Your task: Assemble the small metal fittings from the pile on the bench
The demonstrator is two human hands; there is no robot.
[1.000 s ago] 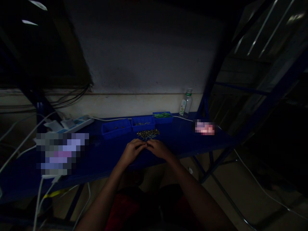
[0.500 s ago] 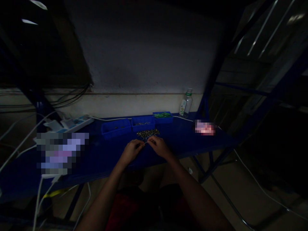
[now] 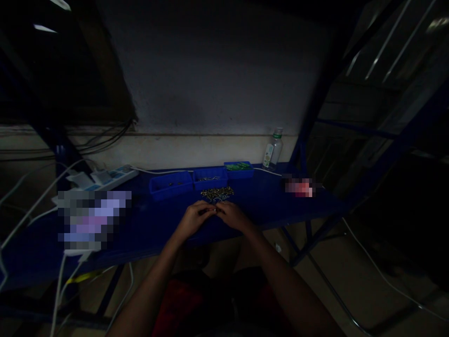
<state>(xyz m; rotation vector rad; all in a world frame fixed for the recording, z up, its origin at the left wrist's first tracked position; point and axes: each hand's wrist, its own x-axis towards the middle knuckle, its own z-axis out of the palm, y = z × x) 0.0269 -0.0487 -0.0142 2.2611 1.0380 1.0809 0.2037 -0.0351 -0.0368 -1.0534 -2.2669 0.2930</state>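
My left hand (image 3: 195, 217) and my right hand (image 3: 231, 215) meet fingertip to fingertip over the near part of the blue table (image 3: 147, 229). Both are closed in a pinch; a tiny pale glint shows between the fingers, too small to name. Just beyond the fingertips lies a pile of small brassy metal pieces (image 3: 218, 192), with some thin silvery pieces (image 3: 220, 199) at its near side, partly hidden by my hands.
Three blue bins line the back: the left bin (image 3: 171, 185), the middle bin (image 3: 210, 179) with thin metal pieces, the right bin (image 3: 239, 170) with green items. A clear bottle (image 3: 272, 150) stands behind. A power strip (image 3: 115, 178) with cables lies left; blurred-out objects lie at both sides.
My fingertips have come together; the thin pale piece seen between them before is now mostly covered. The view has shifted slightly.
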